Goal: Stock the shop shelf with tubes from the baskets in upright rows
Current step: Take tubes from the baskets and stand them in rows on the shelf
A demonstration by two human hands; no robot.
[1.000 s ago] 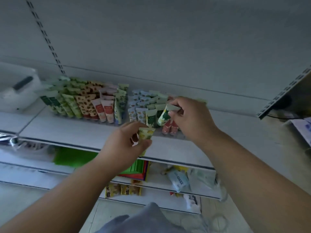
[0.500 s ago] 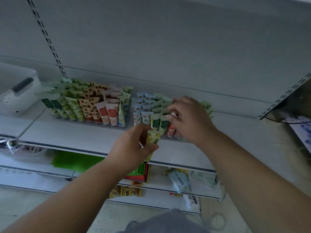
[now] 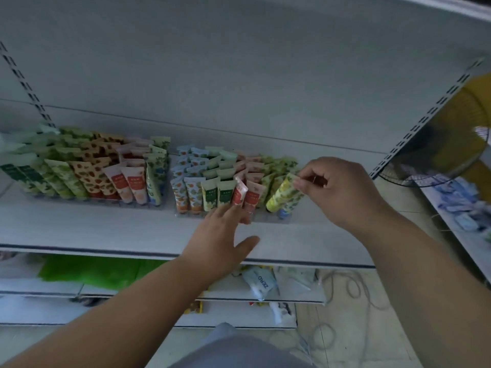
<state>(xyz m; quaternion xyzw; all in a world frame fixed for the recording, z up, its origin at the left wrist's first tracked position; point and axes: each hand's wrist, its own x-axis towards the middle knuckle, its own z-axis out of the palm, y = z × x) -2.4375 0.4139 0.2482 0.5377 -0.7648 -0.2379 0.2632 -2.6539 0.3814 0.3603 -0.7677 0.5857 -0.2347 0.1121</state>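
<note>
1. The right hand (image 3: 336, 191) pinched the flat crimped end of a yellow-green tube (image 3: 282, 193) between thumb and fingertips, the other fingers curled.
2. That tube had a yellow body printed with green leaves. It leaned leftward at the right end of the front row, its cap end down by the shelf (image 3: 106, 232).
3. The left hand (image 3: 221, 240) was released, fingers straight and thumb spread, and its fingertips touched the base of a red-and-white tube (image 3: 239, 193) that stood tilted in the front row.
4. The right block of tubes (image 3: 212, 179) stood in rows: blue-and-orange, green, red, then yellow-green. A left block of tubes (image 3: 87, 166) stood just beside it, dark green through orange-spotted to pink.
5. The print on the tubes was too small to read, and the back rows were blurred.
6. The lower shelf held a white packet (image 3: 259, 284) marked "ZERO"; the goods around it were hard to make out.
</note>
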